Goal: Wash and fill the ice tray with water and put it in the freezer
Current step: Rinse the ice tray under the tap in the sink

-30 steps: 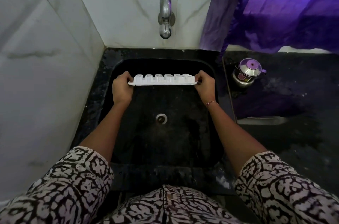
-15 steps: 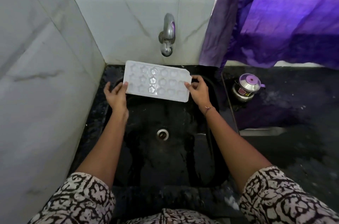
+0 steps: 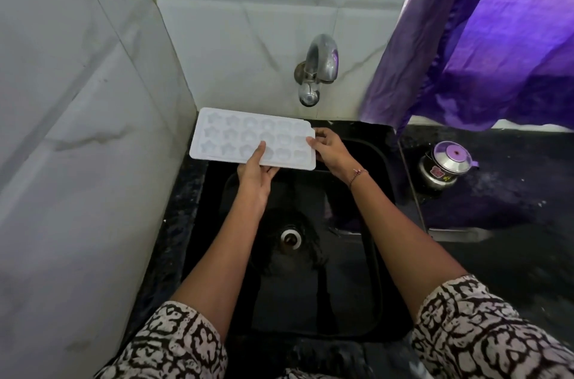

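White plastic ice tray (image 3: pixel 236 137), cavities up, over black sink (image 3: pixel 375 223).
Left hand (image 3: pixel 256 175) moved from left end to pinch lower edge; right hand (image 3: pixel 330 150) pinches right end.

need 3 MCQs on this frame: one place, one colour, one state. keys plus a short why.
1. Where does the steel pot stand?
A. in the sink
B. on the counter right of the sink
C. under the tap

2. What colour is the ice tray?
A. white
B. blue
C. black

3. What state is the tap in?
A. streaming onto the tray
B. streaming into the drain
C. no water seen coming out

Key:
1 B, the pot sits on the dark counter past the sink's right rim.
2 A, the tray is white against the black sink.
3 C, nothing falls from the spout.
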Demonstrator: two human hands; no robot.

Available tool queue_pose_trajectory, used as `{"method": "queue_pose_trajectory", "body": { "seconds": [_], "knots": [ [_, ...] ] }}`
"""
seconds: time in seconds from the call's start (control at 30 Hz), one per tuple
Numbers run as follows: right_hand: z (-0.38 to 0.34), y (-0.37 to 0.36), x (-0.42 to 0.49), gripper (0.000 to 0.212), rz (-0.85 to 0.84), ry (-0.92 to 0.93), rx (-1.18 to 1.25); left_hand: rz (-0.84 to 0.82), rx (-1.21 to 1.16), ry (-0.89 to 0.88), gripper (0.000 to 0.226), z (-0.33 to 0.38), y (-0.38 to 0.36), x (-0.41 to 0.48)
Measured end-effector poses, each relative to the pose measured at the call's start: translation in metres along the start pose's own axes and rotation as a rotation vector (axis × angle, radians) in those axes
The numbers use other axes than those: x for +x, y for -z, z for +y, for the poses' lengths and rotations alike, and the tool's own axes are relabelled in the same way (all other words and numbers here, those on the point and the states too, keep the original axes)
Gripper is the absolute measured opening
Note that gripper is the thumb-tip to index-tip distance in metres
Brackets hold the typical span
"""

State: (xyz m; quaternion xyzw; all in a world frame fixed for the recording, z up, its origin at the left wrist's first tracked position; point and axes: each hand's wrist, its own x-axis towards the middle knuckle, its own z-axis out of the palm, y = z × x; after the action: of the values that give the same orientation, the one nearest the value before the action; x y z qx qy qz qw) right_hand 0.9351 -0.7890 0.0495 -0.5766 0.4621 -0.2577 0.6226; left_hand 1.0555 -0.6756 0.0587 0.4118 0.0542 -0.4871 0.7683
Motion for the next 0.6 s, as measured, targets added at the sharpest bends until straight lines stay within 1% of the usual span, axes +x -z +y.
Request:
{"method": "queue_pose_trajectory", "body": {
  "seconds": [0.07, 0.13, 0.2, 0.23, 0.3, 0.33, 0.4, 0.43, 0.53, 0.6],
  "knots": [
    [-0.012, 0.000, 0.002, 0.027, -0.029, -0.061, 0.027, 0.020, 0.001, 0.007, 0.033, 0.003, -0.003, 0.001],
    [-0.028, 0.002, 0.009, 0.023, -0.037, -0.172, 0.163, 0.022, -0.002, 0.019, 0.028, 0.004, -0.004, 0.002],
    [-0.048, 0.004, 0.020, 0.034, 0.024, -0.253, 0.359, 0.011, -0.006, 0.026, 0.025, 0.002, -0.004, 0.003],
    [-0.057, 0.006, 0.027, 0.040, 0.067, -0.252, 0.421, 0.004, -0.005, 0.023, 0.028, 0.001, -0.005, 0.002],
    [-0.074, 0.007, 0.039, 0.047, 0.143, -0.205, 0.444, -0.007, 0.000, 0.022, 0.037, -0.001, -0.005, 0.001],
    [-0.082, 0.006, 0.043, 0.041, 0.152, -0.180, 0.453, -0.012, 0.003, 0.022, 0.040, -0.003, -0.005, 0.000],
    [-0.095, -0.001, 0.047, 0.021, 0.129, -0.165, 0.442, -0.017, 0.020, 0.018, 0.043, -0.006, -0.003, 0.000],
    [-0.098, -0.005, 0.050, 0.018, 0.109, -0.177, 0.412, -0.020, 0.033, 0.015, 0.043, -0.007, -0.002, 0.000],
    [-0.101, -0.015, 0.052, 0.038, 0.076, -0.228, 0.350, -0.053, 0.059, 0.016, 0.037, -0.010, 0.003, 0.001],
    [-0.100, -0.018, 0.053, 0.039, 0.084, -0.225, 0.379, -0.071, 0.074, 0.037, 0.032, -0.011, 0.006, 0.001]
  ]
}}
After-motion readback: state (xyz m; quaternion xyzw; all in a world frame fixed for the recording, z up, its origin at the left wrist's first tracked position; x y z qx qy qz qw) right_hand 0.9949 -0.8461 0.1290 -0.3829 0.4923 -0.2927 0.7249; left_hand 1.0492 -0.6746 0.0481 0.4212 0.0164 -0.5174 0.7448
